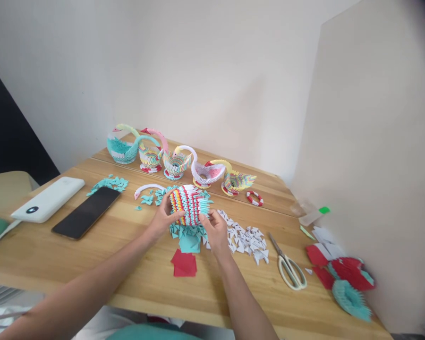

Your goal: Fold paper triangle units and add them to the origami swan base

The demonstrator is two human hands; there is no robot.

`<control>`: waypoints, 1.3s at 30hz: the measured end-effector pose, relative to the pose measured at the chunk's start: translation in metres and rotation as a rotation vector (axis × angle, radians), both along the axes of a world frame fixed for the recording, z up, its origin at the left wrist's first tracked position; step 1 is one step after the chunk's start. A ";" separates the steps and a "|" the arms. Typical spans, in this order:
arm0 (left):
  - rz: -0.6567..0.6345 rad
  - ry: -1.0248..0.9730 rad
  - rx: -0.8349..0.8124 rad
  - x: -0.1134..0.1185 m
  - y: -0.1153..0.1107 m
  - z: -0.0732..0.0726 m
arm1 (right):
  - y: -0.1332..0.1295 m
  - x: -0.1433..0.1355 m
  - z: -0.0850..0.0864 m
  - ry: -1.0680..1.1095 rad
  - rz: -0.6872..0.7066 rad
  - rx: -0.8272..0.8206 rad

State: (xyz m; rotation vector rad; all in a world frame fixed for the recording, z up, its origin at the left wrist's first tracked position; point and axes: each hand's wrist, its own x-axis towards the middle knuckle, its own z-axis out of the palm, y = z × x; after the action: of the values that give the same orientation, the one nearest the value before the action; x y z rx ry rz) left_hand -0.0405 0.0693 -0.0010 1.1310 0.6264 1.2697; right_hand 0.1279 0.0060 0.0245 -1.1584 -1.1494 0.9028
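A rounded body of folded paper pieces (188, 204), striped in red, white, yellow and teal, is held up over the middle of the table. My left hand (164, 218) grips its left side, the thumb lying across the front. On the lower right side, my right hand (215, 230) closes its thumb and fingers on the edge. Beneath it are teal folded pieces and a stack of teal paper squares (190, 244). Red paper squares (184, 263) lie nearer the front edge. White folded pieces (248, 241) are spread to the right of my right hand.
Several paper swans (175, 163) stand along the back. A red-and-white ring (254, 198) lies beside them. Scissors (291, 270), red paper and a teal paper piece (350, 300) are at right. A phone (87, 212), a white power bank (48, 199) and teal pieces (109, 184) are at left.
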 end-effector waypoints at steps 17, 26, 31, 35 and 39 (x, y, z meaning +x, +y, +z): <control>-0.086 -0.472 -0.405 -0.020 0.013 0.018 | 0.033 0.066 0.006 -1.138 0.078 -0.118; -0.156 -0.467 -0.454 -0.019 0.012 0.016 | 0.041 0.043 -0.010 -1.290 0.045 -0.126; -0.145 -0.450 -0.470 -0.018 0.012 0.014 | 0.039 0.044 -0.014 -1.261 -0.020 -0.141; -0.166 -0.447 -0.473 -0.018 0.011 0.013 | 0.037 0.046 -0.015 -1.184 -0.041 -0.110; -0.162 -0.446 -0.461 -0.018 0.011 0.013 | 0.034 0.050 -0.011 -1.034 -0.107 -0.058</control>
State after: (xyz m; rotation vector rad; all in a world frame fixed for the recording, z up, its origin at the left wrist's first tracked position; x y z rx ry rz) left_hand -0.0587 0.0805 0.0121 0.4846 0.4467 1.1126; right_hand 0.1783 0.0401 0.0137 -1.7887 -1.8446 0.1981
